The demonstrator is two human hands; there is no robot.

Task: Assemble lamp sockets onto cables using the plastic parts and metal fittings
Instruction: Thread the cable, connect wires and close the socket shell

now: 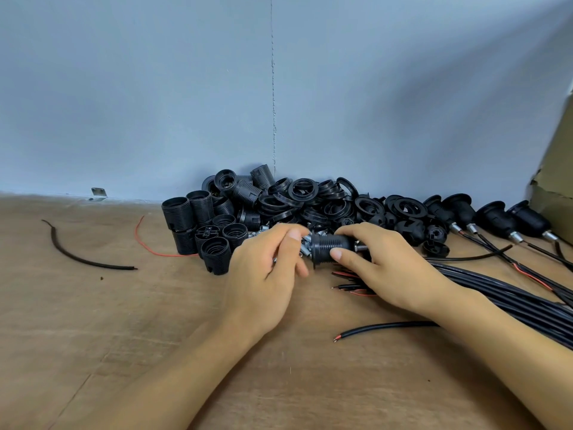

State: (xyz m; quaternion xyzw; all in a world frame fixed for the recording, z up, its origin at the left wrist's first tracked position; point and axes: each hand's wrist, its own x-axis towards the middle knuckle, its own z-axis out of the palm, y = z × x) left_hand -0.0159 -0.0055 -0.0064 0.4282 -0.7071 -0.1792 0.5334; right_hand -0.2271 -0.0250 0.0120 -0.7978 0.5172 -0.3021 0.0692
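Lamp socket (330, 248), black with a threaded barrel, lies on its side just above the wooden table (93, 321), at scene centre, near the front of the parts heap. Right hand (381, 268) is clamped on it: thumb against the near side of the barrel, fingers curled over the top. A short metal stud (361, 247) sticks out of the socket's right end, between those fingers.

Left hand (263, 274) sits just left of the socket, fingers curled toward its left end and over a scatter of small metal fittings (305, 243). Cannot tell whether it pinches a fitting or only touches them.

Far side, against the blue-grey wall (155, 103): threaded socket shells (198, 218) on the left, a heap of black rings (304, 193) in the middle, domed caps (409, 231) to their right. Further right, four finished sockets (496, 217) lie in a row, each on its cable, next to a cardboard box (555, 181).

A bundle of black cables (511, 296) runs in from the right under the right forearm; stripped red and black ends show near the socket. One loose cable (387, 326) lies nearer. Left side: black wire scrap (83, 259), thin red wire (141, 240), small metal bracket (98, 193) at the wall.
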